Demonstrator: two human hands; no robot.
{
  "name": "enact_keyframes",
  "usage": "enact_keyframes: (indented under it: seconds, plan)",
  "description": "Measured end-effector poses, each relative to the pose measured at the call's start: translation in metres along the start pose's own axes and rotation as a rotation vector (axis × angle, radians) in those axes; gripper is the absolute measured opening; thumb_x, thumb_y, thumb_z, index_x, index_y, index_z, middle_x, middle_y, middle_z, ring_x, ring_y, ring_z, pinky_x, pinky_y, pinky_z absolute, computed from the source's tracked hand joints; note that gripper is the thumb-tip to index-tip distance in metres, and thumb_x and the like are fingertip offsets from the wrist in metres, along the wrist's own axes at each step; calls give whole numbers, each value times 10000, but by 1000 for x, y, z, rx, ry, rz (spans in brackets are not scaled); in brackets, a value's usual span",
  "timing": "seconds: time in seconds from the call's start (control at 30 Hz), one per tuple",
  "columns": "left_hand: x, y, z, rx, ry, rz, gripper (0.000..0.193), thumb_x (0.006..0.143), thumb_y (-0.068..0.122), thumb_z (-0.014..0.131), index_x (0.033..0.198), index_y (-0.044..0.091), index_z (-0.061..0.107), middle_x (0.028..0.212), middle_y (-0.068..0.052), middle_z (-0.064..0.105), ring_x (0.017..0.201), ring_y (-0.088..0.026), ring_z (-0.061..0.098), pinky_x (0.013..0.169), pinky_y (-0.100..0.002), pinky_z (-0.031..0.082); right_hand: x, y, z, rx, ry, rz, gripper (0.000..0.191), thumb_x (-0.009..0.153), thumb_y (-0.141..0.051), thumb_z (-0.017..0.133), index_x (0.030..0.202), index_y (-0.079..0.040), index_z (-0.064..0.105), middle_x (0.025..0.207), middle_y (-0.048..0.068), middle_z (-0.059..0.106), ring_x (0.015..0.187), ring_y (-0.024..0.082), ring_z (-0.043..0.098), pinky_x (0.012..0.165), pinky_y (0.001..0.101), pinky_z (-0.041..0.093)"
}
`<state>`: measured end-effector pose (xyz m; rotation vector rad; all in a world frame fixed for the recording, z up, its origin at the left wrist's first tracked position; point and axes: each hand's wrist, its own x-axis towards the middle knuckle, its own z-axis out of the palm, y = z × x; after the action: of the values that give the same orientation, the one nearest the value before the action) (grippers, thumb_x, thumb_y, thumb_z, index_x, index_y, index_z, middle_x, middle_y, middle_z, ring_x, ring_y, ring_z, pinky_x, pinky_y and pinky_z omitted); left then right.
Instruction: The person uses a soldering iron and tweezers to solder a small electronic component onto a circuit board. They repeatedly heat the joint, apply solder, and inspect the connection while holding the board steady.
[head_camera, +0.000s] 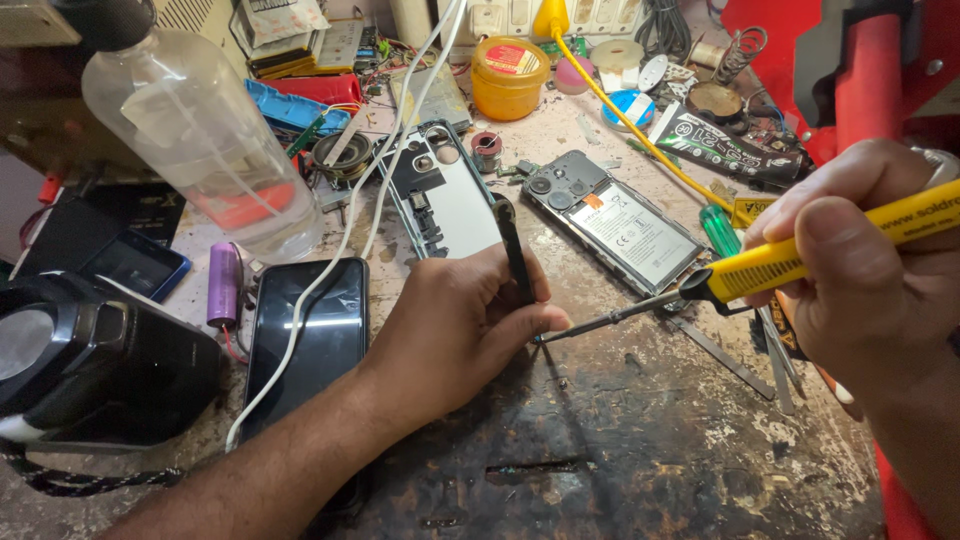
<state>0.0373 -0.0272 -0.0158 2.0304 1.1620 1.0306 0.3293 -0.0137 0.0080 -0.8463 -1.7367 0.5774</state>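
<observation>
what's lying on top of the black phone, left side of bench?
A white cable runs across the black phone screen. The left hand's forearm covers its lower right corner, so that part is hidden.

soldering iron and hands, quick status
Right hand grips yellow soldering iron, tip at left fingertips. Left hand pinches tweezers. Opened phone beside.

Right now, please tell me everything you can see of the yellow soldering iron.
The soldering iron has a yellow plastic handle with dark print, a black collar and a thin grey metal shaft ending in a fine tip. It lies almost level, pointing left and slightly down. The right hand grips the handle; the tip meets a small part pinched by the left hand, just above the scorched worktop.
</observation>
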Motion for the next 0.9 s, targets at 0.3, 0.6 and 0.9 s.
enact_keyframes:
  seconds: [0.3, 0.6, 0.9]
  plan:
    - [0, 0, 1, -2, 3, 5, 266, 885, 296, 791, 915, 52, 690, 644, -42, 710, 613, -84, 728, 548, -284, 544, -3, 7, 3, 58, 21, -46, 433, 1125, -437, 621, 970, -38, 555, 757, 91, 656, 561, 101, 638, 505, 204, 489]
    - [0, -2, 2, -14, 4, 0, 269, 886, 287, 791, 907, 41, 682, 646, -52, 707, 610, -100, 726, 555, -292, 548, -18, 1, 1, -59, 77, 63, 422, 1127, -431, 584, 1013, -29, 521, 738, 94, 644, 588, 96, 619, 552, 217, 472]
    - [0, -3, 3, -15, 15, 36, 267, 890, 282, 788, 904, 38, 679, 656, -57, 706, 616, -105, 728, 564, -291, 551, -35, 9, -5, 35, 120, 125, 422, 1118, -410, 600, 987, -20, 506, 786, 128, 638, 630, 146, 635, 570, 266, 517]
